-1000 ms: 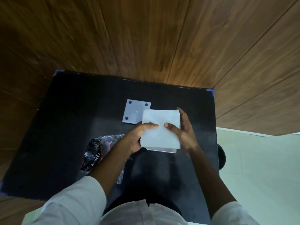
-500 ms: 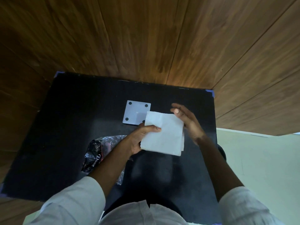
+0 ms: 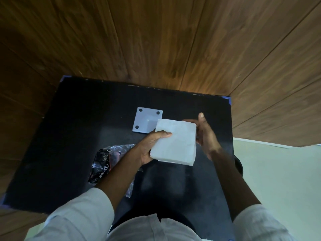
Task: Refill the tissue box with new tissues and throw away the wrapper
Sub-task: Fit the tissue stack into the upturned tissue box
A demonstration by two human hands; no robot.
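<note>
A thick stack of white tissues is held above the black table. My left hand grips its left edge, thumb on top and fingers underneath. My right hand is against the stack's right edge, with its fingers curled round the far right corner and the thumb raised. A white square plate with black dots at its corners lies flat on the table just behind the stack, partly hidden by it. The crumpled black and clear plastic wrapper lies on the table beneath my left forearm.
A wood-panelled wall stands right behind the table. Pale floor shows to the right. A dark round object sticks out past the table's right edge. White sleeves cover my upper arms.
My right hand, which had come off the stack half a second ago, is back against its right edge. The stack has tilted slightly, still in my left hand.
</note>
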